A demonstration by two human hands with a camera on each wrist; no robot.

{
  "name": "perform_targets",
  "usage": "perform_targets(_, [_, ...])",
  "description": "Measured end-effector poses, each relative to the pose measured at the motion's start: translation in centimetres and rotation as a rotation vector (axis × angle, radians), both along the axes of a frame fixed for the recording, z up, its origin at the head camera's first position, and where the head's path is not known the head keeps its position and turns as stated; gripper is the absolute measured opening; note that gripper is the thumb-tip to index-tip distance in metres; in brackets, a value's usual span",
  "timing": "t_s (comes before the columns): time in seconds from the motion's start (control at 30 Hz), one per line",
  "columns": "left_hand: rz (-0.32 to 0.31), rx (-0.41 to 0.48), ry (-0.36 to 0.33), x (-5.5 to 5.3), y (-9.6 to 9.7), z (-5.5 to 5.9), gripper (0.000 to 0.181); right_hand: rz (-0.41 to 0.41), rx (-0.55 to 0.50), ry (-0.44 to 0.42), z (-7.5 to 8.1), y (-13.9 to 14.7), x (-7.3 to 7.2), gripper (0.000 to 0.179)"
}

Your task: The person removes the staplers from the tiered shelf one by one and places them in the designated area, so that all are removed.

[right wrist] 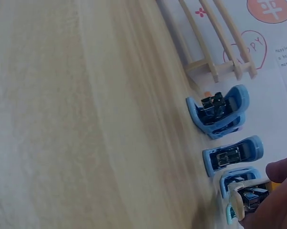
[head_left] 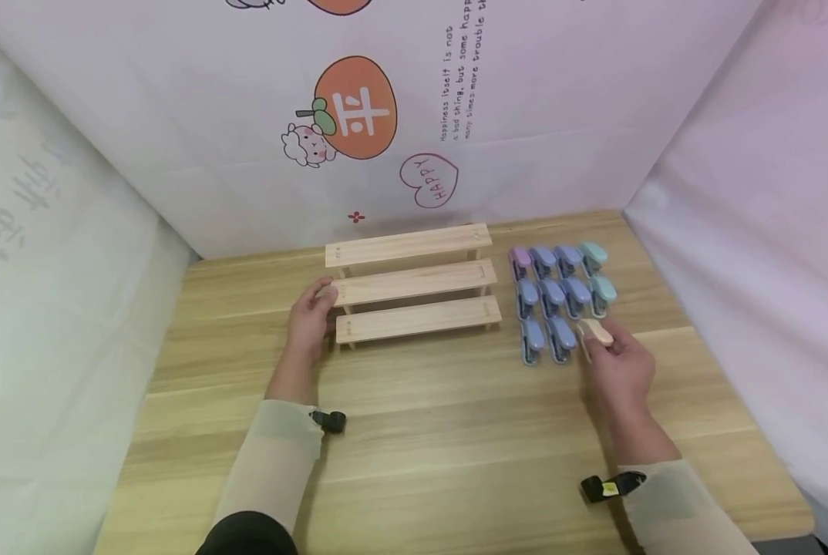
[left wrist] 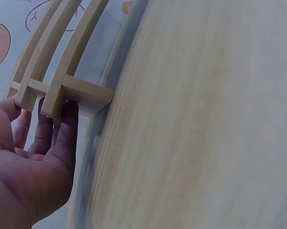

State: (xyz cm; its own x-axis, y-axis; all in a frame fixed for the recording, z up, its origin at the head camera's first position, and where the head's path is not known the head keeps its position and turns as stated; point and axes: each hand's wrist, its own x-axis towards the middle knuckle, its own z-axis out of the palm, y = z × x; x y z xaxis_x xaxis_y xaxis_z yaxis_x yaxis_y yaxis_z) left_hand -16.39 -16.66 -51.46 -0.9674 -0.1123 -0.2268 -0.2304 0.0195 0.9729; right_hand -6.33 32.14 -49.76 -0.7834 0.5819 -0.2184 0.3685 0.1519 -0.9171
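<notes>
A three-tier wooden step rack [head_left: 417, 286] stands near the back of the table. My left hand [head_left: 307, 322] grips its left end, thumb at the middle tier; in the left wrist view the fingers [left wrist: 67, 133] reach under the tiers. A small cream hole punch [head_left: 597, 332] with a metal mechanism is pinched in my right hand [head_left: 624, 371], at the front right of a grouped set. Several blue hole punches [head_left: 551, 293], a purple one [head_left: 520, 260] and two mint-green ones [head_left: 602, 293] sit in rows beside it. In the right wrist view the right hand [right wrist: 279, 205] partly covers the cream punch.
The wooden table [head_left: 449, 432] extends in front of the rack and punches. A printed white cloth [head_left: 539, 116] hangs right behind the rack, and white cloth sides [head_left: 754, 254] flank the table. Each wrist carries a black camera strap.
</notes>
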Motion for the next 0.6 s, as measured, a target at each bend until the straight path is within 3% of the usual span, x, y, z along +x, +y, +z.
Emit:
perform_targets(0.2, [0.014,0.008,0.016,-0.1,0.0,-0.6,0.058,-0.055,-0.121,0.001,-0.7,-0.3,-0.4,0.052])
perform_targets(0.6, [0.017,0.006,0.019,0.0,0.1,-0.5,0.057,-0.029,-0.124,-0.043,-1.4,-0.1,-0.4,0.055])
